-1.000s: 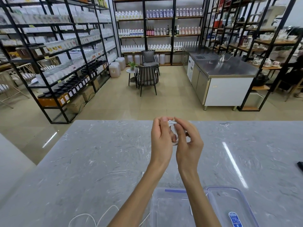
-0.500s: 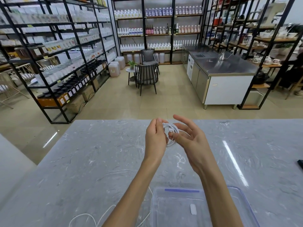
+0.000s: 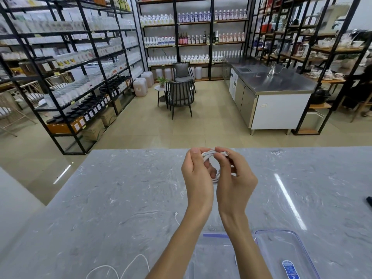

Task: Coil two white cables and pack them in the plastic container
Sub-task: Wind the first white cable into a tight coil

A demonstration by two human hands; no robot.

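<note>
A small coil of white cable (image 3: 209, 155) hangs in the air above the marble counter (image 3: 120, 198), pinched between both hands. My left hand (image 3: 198, 178) holds its left side, and my right hand (image 3: 234, 176) grips the right side, with the cable's plug end poking out past the fingertips. A second white cable (image 3: 128, 264) lies loose on the counter at the near left, one end (image 3: 176, 214) reaching up beside my left forearm. The clear plastic container (image 3: 213, 256) sits at the near edge under my forearms, and its lid (image 3: 285, 254) lies to its right.
A dark object (image 3: 369, 200) pokes in at the counter's right edge. Beyond the counter are a tiled floor, black shelving racks (image 3: 66, 67) with bottles, two dark chairs (image 3: 180, 95) and a steel-topped cabinet (image 3: 269, 91).
My right hand's fingers, spread open half a second ago, have closed onto the coil again. The camera view shifted slightly, so the lid shows again at the lower right.
</note>
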